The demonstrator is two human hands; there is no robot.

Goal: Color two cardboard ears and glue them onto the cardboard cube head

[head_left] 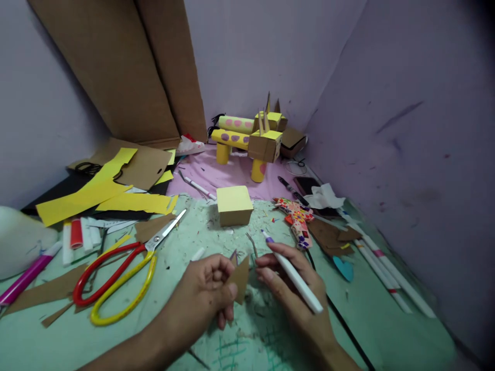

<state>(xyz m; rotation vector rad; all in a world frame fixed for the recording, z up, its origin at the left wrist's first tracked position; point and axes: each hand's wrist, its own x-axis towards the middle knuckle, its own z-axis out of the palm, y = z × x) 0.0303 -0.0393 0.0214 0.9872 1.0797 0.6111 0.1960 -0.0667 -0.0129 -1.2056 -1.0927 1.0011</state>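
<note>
Between its thumb and fingers my left hand (214, 288) pinches a small pointed piece of brown cardboard (241, 281). A purple-tinted point shows just behind it, partly covered by the fingers. My right hand (296, 288) grips a white marker (296, 278) with a purple tip, which points up and away from me and is apart from the cardboard. Past both hands sits a small cardboard box (235, 206) with a pale yellow top. A marker cap (198, 254) lies beside my left hand.
Scissors (135, 263) with red and yellow handles lie open on the left, near yellow paper strips (81, 201). Two yellow spotted cardboard animals (247, 139) stand at the back. A flower-patterned glue gun (297, 219), its cord and several markers (382, 265) lie right.
</note>
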